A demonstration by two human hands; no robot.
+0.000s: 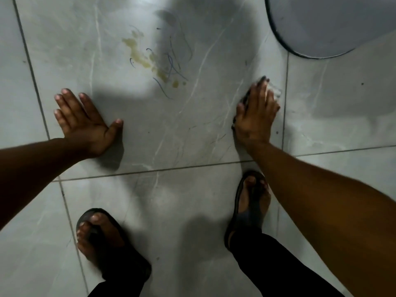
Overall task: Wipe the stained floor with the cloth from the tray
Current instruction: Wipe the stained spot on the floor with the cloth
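- The floor (192,129) is pale grey marbled tile with dark grout lines; one grout line runs across just in front of the feet, another runs up the right side past the right hand
- A yellowish stain (145,58) trails diagonally across the upper middle of the big tile, with thin blue-black scribbled lines (171,63) looping over and beside it
- The stain lies between the two hands but farther from the person than either, with bare tile all around it and nothing lying across it
- A large rounded grey tray (334,24) with a dark rim sits at the top right corner, partly cut off by the frame edge, well apart from the stain
- Two feet in dark sandals stand at the bottom: the left sandal (111,243) lower and the right sandal (250,202) just under the right forearm
- The left hand (85,123) is flat on the tile, palm down, fingers spread apart and thumb out to the side, holding nothing, the arm reaching in from the left edge
- The right hand (257,116) presses down on the tile with fingers close together over a pale, blurred cloth (273,93), which peeks out past the fingertips, beside the vertical grout line and to the right of the stain
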